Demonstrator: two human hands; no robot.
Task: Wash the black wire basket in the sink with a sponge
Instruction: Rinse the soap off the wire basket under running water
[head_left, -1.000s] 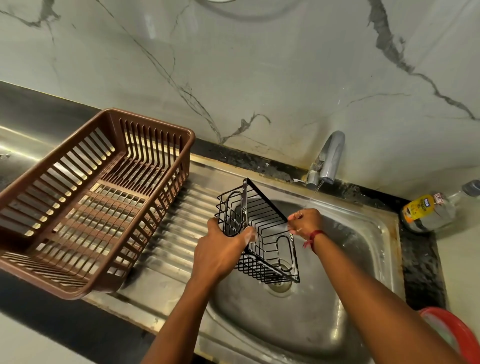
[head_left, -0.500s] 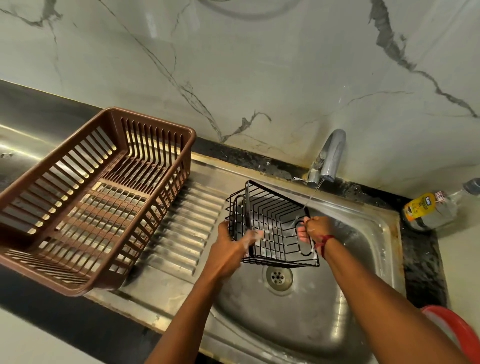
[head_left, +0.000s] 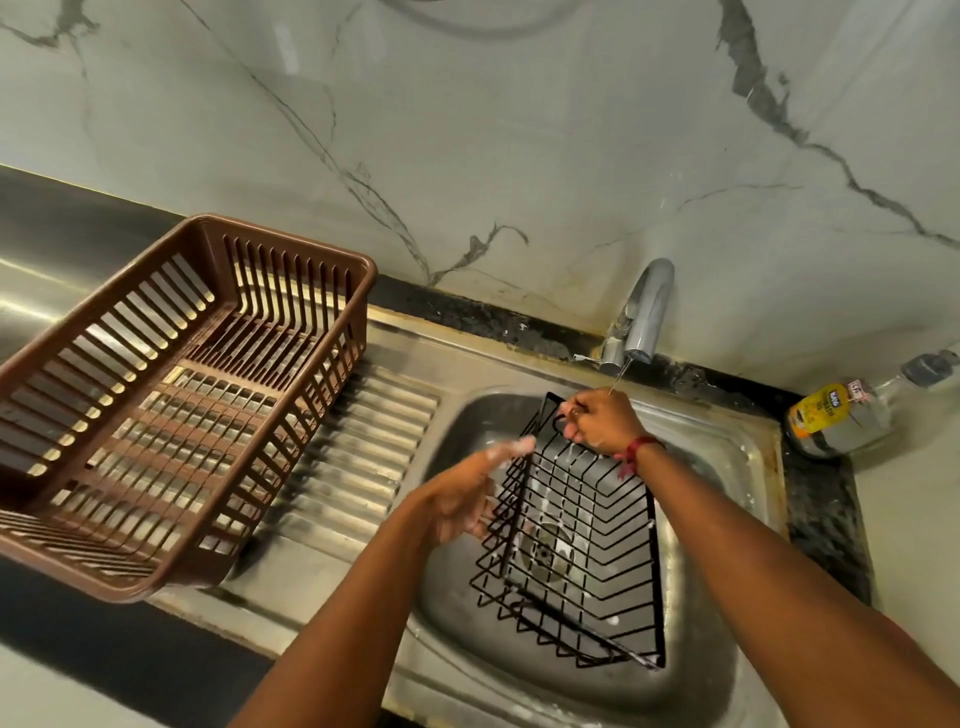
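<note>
Marble-veined wall panels (head_left: 519, 130) back the steel sink (head_left: 737, 447), where we work under a chrome tap (head_left: 641, 317) that lets a thin stream of water (head_left: 621, 376) fall onto our right hand (head_left: 597, 421). That hand, with a red thread (head_left: 636, 454) at the wrist, is clenched around the far top corner of the black wire basket (head_left: 587, 545). We hold the basket tilted over the sink bowl, far end raised and near corner low. The drain (head_left: 545, 556) shows through its wires, which carry flecks of foam. Our left hand (head_left: 462, 493) is blurred and soapy; its fingers look stretched out and released, lying against the basket's left wall. On the ribbed drainboard (head_left: 363, 452) to the left sits a brown plastic crate (head_left: 291, 234). A yellow-labelled bottle (head_left: 841, 415) lies on the counter to the right.
</note>
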